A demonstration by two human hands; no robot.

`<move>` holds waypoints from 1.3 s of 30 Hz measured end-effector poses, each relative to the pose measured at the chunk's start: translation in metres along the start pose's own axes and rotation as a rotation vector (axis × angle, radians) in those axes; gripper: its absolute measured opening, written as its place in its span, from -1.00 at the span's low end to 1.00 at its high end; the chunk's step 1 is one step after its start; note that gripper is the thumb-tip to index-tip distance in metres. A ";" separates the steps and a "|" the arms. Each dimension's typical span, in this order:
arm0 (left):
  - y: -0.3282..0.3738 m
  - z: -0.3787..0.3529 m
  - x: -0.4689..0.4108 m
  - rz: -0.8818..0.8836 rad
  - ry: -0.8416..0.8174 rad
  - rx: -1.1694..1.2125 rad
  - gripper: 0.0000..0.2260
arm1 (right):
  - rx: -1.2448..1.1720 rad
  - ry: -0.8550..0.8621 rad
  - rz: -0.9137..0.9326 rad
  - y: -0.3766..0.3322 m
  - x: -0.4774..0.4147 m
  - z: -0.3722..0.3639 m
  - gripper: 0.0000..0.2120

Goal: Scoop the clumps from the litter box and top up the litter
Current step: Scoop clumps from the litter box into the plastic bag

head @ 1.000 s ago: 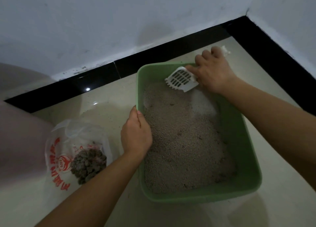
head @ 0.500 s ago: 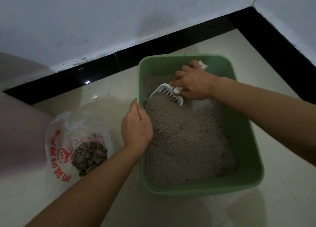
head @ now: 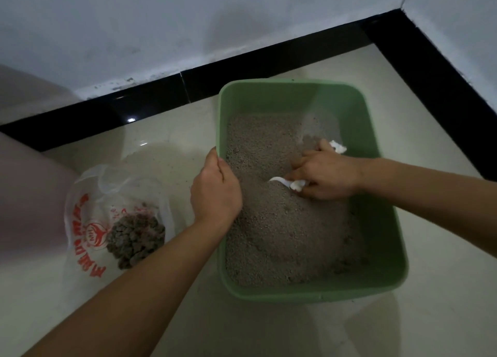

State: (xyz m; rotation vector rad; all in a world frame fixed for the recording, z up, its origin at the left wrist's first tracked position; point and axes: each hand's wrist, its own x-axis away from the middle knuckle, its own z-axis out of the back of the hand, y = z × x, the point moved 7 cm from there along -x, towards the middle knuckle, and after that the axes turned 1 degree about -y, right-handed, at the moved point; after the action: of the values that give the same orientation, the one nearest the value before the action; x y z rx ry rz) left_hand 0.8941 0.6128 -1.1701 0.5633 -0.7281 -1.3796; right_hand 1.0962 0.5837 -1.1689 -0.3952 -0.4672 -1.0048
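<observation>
Head view, litter box [head: 269,98] on cream floor [head: 443,289], black skirting [head: 150,101], white wall [head: 188,20]

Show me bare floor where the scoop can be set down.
Bare tile lies right of the litter box, up to the black baseboard, and in front of its near rim. Left is crowded: plastic bag and left hand gripping the rim.

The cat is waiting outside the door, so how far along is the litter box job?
Done: a pile of clumps lies in the plastic bag beside the litter box. In hand: the right hand holds the scoop dug into the litter, and the left hand grips the box's rim. Left: any remaining clumps, then the top-up; no fresh litter supply is in view.
</observation>
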 end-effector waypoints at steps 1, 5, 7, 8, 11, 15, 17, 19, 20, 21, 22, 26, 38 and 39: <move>-0.001 0.000 0.000 0.003 0.003 -0.003 -0.71 | -0.049 -0.017 -0.011 -0.002 0.002 -0.003 -0.80; -0.002 0.001 0.000 -0.002 0.005 -0.007 -0.70 | -0.197 0.014 -0.042 -0.008 0.009 -0.013 -0.90; -0.002 0.002 -0.001 -0.008 0.010 -0.015 -0.69 | -0.288 0.065 -0.075 -0.006 0.014 -0.017 -0.87; -0.002 0.003 -0.001 -0.011 0.011 -0.026 -0.68 | -0.351 0.081 -0.105 -0.004 0.018 -0.022 -0.84; -0.002 0.004 -0.001 -0.029 0.020 -0.054 -0.67 | -0.543 0.158 -0.165 -0.005 0.028 -0.034 -0.70; 0.002 0.007 0.001 -0.031 0.023 -0.080 -0.71 | -0.727 0.297 -0.237 -0.008 0.046 -0.037 -0.64; 0.005 0.008 0.001 -0.028 0.017 -0.083 -0.71 | -0.747 0.385 -0.292 -0.008 0.057 -0.032 -0.77; 0.006 0.009 0.002 -0.022 0.014 -0.095 -0.68 | -0.733 0.453 -0.384 -0.006 0.070 -0.029 -0.86; 0.007 0.009 0.003 -0.019 0.013 -0.096 -0.67 | -0.735 0.487 -0.429 -0.004 0.078 -0.028 -0.88; 0.008 0.010 0.004 -0.017 0.012 -0.093 -0.66 | -0.740 0.533 -0.457 -0.004 0.085 -0.026 -0.84; 0.009 0.011 0.004 -0.015 0.013 -0.084 -0.65 | -0.751 0.573 -0.488 -0.003 0.091 -0.025 -0.80; 0.011 0.016 0.020 -0.058 -0.015 -0.091 -0.65 | -0.646 0.682 -0.667 -0.009 0.127 -0.011 -0.69; -0.027 0.019 0.101 -0.066 -0.123 -0.261 -0.56 | -0.587 0.621 -0.797 -0.037 0.160 -0.009 -0.67; -0.026 0.018 0.103 -0.079 -0.127 -0.287 -0.54 | -0.584 0.624 -0.797 -0.037 0.161 -0.011 -0.67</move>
State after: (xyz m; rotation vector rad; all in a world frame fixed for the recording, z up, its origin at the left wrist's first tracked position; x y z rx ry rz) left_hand 0.8670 0.5083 -1.1637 0.2826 -0.5995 -1.5721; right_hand 1.1387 0.4463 -1.0867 -0.3878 0.2904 -1.9678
